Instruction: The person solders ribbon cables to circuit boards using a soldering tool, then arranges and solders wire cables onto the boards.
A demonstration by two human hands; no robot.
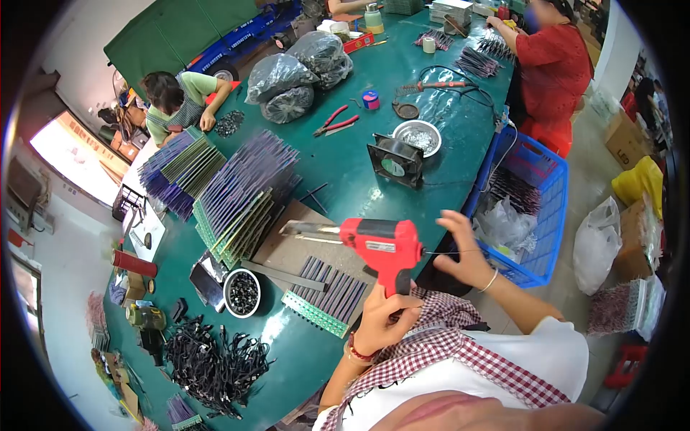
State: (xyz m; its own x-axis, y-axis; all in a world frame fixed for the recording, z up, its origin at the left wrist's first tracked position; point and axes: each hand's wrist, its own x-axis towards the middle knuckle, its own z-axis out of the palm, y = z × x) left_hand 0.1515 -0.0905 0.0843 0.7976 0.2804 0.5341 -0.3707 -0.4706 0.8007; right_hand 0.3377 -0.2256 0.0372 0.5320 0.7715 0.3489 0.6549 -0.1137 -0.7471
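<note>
My left hand (388, 316) is wrapped round the handle of a red pistol-shaped soldering gun (384, 248), whose long metal tip points left. Behind the gun's rear end, my right hand (467, 251) is raised with thumb and fingers apart. A thin wire runs from the rear of the gun across the gap between that thumb and forefinger. Below the tip lies a brown board (287, 237). On its near edge rests a green circuit-board strip (316, 314) with a row of dark sticks, and a flat grey bar (284, 275) lies over their ends.
Stacked circuit boards (244, 194) stand left of the board. Near them are a bowl of small black parts (241, 293) and a heap of black cables (212, 366). A fan (395, 161) and red-handled pliers (336, 121) lie farther back. A blue crate (553, 215) stands right. Two co-workers sit across.
</note>
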